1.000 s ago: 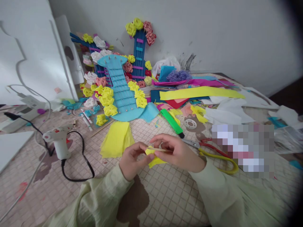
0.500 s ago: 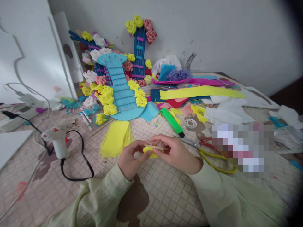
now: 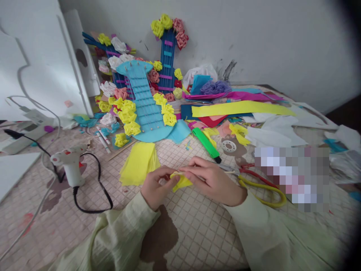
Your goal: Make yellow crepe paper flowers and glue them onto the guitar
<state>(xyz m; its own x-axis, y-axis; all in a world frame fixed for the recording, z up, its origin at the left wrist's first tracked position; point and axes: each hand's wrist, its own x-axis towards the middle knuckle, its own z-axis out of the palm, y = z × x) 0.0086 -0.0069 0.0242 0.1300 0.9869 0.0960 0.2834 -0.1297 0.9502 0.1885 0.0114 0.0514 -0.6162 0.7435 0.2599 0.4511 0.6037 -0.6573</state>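
Observation:
My left hand (image 3: 156, 187) and my right hand (image 3: 214, 180) meet low in the middle of the view, over a checked tablecloth (image 3: 197, 233). Both pinch a small piece of yellow paper (image 3: 182, 181). A thin wooden stick (image 3: 183, 173) lies along the paper's top edge under my right fingers. A stack of yellow paper sheets (image 3: 138, 162) lies just left of my hands. Scissors with red and yellow handles (image 3: 254, 180) lie just beyond my right wrist.
A white glue gun (image 3: 69, 165) with a black cord stands at the left. Blue guitar-shaped models (image 3: 146, 105) with paper flowers lean at the back. A green cutter (image 3: 208, 143), a tape roll (image 3: 228, 146) and coloured paper strips (image 3: 239, 109) lie to the right.
My hands have closed tighter around the yellow paper and the stick, with my right fingers shifted left over the paper. The view has drifted slightly.

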